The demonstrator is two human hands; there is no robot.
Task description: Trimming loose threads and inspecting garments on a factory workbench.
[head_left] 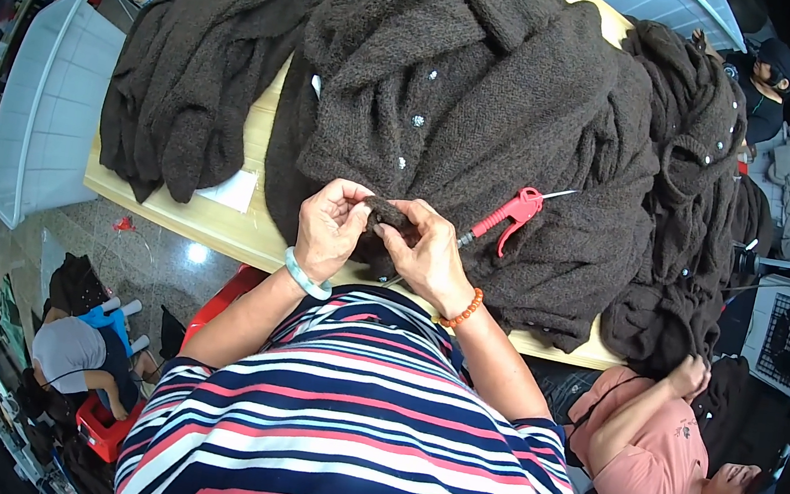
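A dark brown knitted cardigan (498, 90) with shiny white buttons lies heaped across the table in front of me. Both hands pinch a bunched fold of its knit at the near edge. My left hand (329, 228), with a pale bangle at the wrist, grips the fold's left side. Close beside it, my right hand (429, 257), wearing an orange bead bracelet, grips the right side. Fingertips partly hide the fold. On the knit just right of my right hand rests a red air blow gun (510, 219) with a thin metal nozzle.
More brown knitwear lies on the wooden table (253, 141) at left (200, 68) and right (698, 138). A white card (233, 190) sits near its front edge. A white bin (61, 109) stands left. A co-worker in pink (645, 444) sits close at right; others sit farther off.
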